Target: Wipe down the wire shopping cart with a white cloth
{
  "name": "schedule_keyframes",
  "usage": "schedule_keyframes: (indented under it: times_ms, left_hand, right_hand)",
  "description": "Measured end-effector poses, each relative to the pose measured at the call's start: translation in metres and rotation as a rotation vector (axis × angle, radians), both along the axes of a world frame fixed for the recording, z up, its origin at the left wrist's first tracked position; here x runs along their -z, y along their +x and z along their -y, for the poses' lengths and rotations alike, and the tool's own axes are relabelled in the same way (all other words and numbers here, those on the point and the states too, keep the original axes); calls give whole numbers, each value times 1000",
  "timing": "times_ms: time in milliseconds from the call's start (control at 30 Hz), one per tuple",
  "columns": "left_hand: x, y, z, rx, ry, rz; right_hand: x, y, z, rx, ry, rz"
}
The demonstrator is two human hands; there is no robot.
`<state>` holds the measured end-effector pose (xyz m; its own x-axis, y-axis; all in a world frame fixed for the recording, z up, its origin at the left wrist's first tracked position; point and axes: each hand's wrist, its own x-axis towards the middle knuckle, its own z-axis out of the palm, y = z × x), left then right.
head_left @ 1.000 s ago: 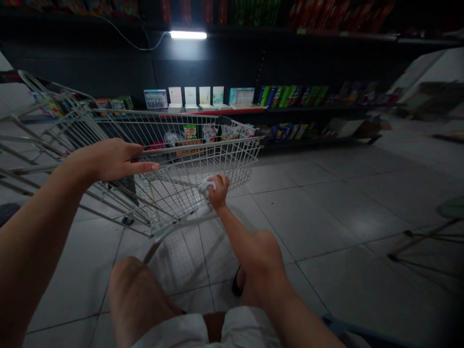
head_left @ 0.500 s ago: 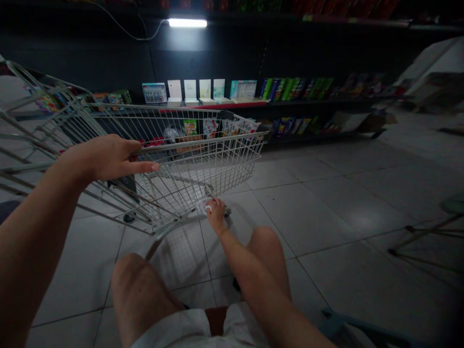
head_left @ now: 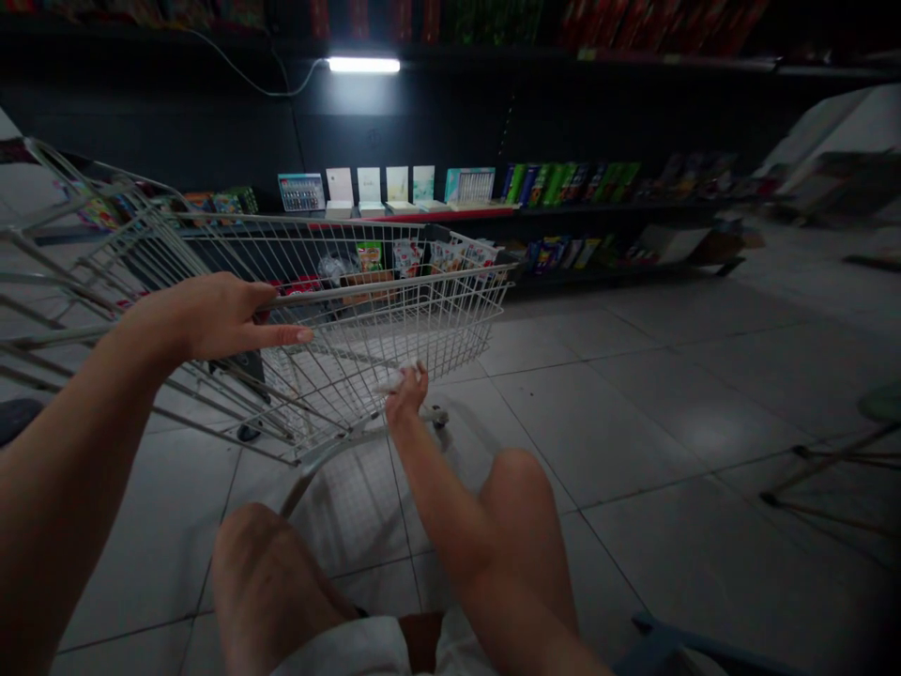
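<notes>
A wire shopping cart (head_left: 450, 330) stands in front of my knees, its basket side facing me. My left hand (head_left: 211, 314) rests over the cart's top rail at the left, fingers curled round it and thumb stretched along the outside. Lower down, my right hand (head_left: 408, 390) is closed on a crumpled white cloth (head_left: 394, 378), which lies against the bottom of the basket side, above the lower frame. Whether it is cloth or tissue is hard to make out. A front wheel (head_left: 439, 416) shows just right of that hand.
Behind the cart runs a dark shelf with boxed sets (head_left: 470, 186), green and blue packs (head_left: 556, 183) and bagged goods (head_left: 370, 254). A lit tube lamp (head_left: 364, 65) hangs above. Folding-stool legs (head_left: 809, 469) stand at the right on the tiled floor (head_left: 676, 413).
My right hand has moved up and slightly left with the white cloth, from the lower frame to the basket's wires. The left hand keeps its hold on the rail. The view has tipped slightly upward.
</notes>
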<state>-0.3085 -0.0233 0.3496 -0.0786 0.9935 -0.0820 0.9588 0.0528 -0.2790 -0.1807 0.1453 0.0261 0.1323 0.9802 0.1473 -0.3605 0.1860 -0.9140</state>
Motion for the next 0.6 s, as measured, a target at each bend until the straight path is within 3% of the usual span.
schedule_keyframes:
  times_ms: [67, 167, 233, 300, 367, 433, 533, 600]
  left_hand:
    - [0, 1, 0, -8, 12, 1]
    - [0, 0, -1, -13, 6, -5]
    - [2, -2, -1, -9, 5, -14]
    - [3, -4, 0, -7, 21, -18]
    - [4, -5, 1, -11, 36, -22]
    - [4, -4, 2, -24, 39, -19]
    - [2, -1, 4, -32, 22, -6]
    - [1, 1, 5, -25, 14, -22]
  right_hand:
    - [-41, -6, -3, 142, 97, 82]
    - [-113, -16, 6, 297, 502, 348]
    - [-155, -20, 21, 304, 798, 536]
    - [-182, -15, 30, 236, 1068, 694]
    - [-192, 1, 22, 149, 1264, 798]
    - [-191, 28, -6, 143, 1283, 836]
    - [-183, 70, -59, 279, 1029, 826]
    - [-184, 82, -74, 341, 899, 805]
